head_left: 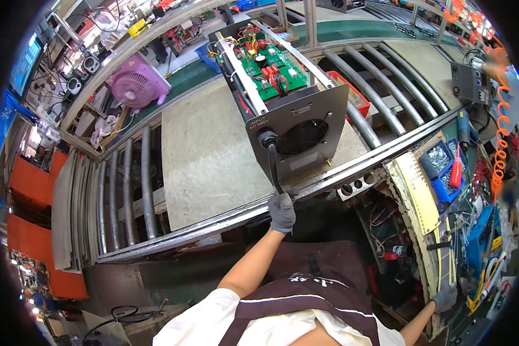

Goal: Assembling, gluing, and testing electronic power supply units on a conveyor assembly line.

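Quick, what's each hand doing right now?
Left hand: closed, holding the black cable.
Right hand: at the bench edge; open or closed, can't tell.

In the upper left of the frame we saw a pink fan (pixel 137 87) and, nearer the rim, a lit screen (pixel 24 66). Lower on the left we noticed a stack of flat boards (pixel 75 213) beside orange panels (pixel 32 248), with a black cable (pixel 127 315) curled below. At right we saw blue bins (pixel 442 192) of small metal parts, a red-handled tool (pixel 455 175) by them, and an orange coiled hose (pixel 499 124).
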The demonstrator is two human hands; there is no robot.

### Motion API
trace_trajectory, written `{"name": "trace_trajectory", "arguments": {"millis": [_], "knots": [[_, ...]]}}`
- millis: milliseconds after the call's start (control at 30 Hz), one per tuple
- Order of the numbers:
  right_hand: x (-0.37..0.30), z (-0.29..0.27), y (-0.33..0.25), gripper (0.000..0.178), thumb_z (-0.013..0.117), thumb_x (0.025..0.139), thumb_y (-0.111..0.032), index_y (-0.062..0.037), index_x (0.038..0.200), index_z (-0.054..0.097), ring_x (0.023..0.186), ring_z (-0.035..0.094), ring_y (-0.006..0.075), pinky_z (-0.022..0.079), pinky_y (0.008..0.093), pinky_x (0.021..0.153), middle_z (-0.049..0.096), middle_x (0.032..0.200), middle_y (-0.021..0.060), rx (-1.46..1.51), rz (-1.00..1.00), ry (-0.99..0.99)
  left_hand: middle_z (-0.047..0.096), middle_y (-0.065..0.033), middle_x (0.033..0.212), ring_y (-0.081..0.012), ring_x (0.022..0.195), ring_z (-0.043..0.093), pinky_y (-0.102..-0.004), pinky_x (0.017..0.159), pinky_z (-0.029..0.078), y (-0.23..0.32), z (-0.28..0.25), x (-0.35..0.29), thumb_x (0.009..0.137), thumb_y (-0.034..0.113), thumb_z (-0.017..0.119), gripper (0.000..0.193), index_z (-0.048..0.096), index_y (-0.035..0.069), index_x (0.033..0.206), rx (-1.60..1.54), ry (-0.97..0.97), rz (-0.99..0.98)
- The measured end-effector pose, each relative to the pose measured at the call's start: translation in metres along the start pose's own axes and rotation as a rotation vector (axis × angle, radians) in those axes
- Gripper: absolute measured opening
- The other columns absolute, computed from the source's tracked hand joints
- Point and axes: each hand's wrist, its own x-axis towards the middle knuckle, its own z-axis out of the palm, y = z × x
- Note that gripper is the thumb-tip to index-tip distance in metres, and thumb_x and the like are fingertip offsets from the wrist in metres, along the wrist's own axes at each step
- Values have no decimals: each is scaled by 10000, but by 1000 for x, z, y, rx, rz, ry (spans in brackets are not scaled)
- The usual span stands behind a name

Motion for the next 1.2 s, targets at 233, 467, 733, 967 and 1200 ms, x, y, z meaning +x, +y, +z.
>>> {"name": "trace_trajectory", "arguments": {"millis": [233,467,733,967,1200], "knots": [[33,40,31,525,477,901,-543,-102,1065,708,982,625,341,475,444,862,681,1072,127,-95,-95,90,618,-42,726,-136,641,548,-288,573,408,-2,15,-10,945,462,449,500,624,16,802,15,-79,-66],[60,75,61,551,557,851,-541,-28,1006,685,909,620,359,485,464,815,651,982,208,-318,-62,154,637,-78,814,-181,737,595,-310,690,466,31,32,-6,945,408,479,409,617,28,882,-104,-264,-123],[-48,-100,-219,444,535,922,-389,7,1101,625,993,595,340,462,427,889,629,1090,199,259,-356,-8,626,-153,1159,-308,1074,600,-362,939,457,104,-19,30,979,462,378,478,566,116,1250,497,-1066,-283],[-224,-151,-403,415,637,806,-44,19,1201,526,1158,484,253,371,384,1021,530,1221,136,1263,-868,-520,571,-166,1282,-339,1139,563,-413,990,410,161,-49,149,901,473,474,527,520,189,1342,579,-1407,-161],[-380,-246,-505,629,652,745,-287,10,1274,486,1252,410,372,309,458,1045,434,1360,206,1028,-1342,-374,695,-77,1076,-185,970,658,-317,860,499,236,-123,407,865,417,622,385,694,107,1082,373,-453,59]]}}
